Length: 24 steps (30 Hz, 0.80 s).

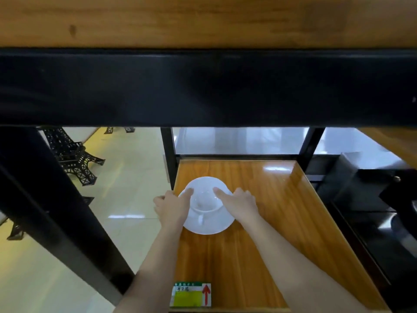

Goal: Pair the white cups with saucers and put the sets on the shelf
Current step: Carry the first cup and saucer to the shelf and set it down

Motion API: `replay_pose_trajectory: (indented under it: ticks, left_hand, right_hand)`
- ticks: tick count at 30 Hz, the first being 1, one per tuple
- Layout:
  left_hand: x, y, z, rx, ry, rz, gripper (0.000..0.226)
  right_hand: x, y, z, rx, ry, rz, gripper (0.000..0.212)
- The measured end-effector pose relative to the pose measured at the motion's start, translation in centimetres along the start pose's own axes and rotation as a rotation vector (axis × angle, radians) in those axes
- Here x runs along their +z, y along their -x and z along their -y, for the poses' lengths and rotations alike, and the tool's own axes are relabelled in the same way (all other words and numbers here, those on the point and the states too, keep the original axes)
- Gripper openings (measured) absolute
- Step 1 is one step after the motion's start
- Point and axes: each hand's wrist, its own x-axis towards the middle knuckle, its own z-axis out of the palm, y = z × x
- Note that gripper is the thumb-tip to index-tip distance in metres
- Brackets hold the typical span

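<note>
A white cup [204, 201] stands upright on a white saucer [208, 225], its handle pointing toward me. The set rests on the left part of an orange wooden shelf [270, 222]. My left hand [172, 207] holds the saucer's left edge, with the index finger lying on the cup's rim. My right hand [240, 203] holds the right side, its index finger also on the cup's rim.
A thick black beam [207, 86] of the upper wooden shelf hangs above. Black frame posts [169, 154] stand at the shelf's back corners. A green and yellow label with a red arrow [191, 294] sits on the front edge. Black Eiffel tower models [74, 157] stand on the floor at left.
</note>
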Motion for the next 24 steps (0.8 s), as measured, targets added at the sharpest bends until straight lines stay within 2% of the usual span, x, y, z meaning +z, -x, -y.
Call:
replay_pose_trajectory:
  ticks: [3,6,10,16,18,21,24]
  left_hand:
    - [-0.9,1.0,-0.6,0.129,-0.111,-0.024,0.073]
    - [-2.0,3.1,-1.1,0.352,-0.032,-0.004,0.079]
    - [-4.4,7.0,-1.3,0.639,-0.104,-0.044,0.072]
    - [-4.3,14.3,-1.0,0.765,-0.187,0.149,0.063]
    - [-3.2,17.8,-0.2,0.769,-0.196,0.234,0.066]
    - [-1.4,23.4,1.6,0.834,-0.248,0.360,0.083]
    - [1.1,29.7,3.3,0.937,-0.278,0.470,0.075]
  right_hand:
    - [-1.0,1.3,-0.2,-0.094,-0.038,-0.052,0.083]
    - [-2.6,3.1,-1.5,-0.235,-0.034,-0.062,0.082]
    - [-5.2,6.2,-4.6,-0.335,-0.034,-0.068,0.084]
    - [-8.1,13.0,-11.0,-0.407,0.056,-0.102,0.090]
    - [-8.9,15.9,-13.5,-0.386,0.083,-0.123,0.090]
    - [-10.3,20.7,-18.2,-0.395,0.121,-0.207,0.088]
    - [-12.4,25.5,-23.9,-0.343,0.127,-0.273,0.087]
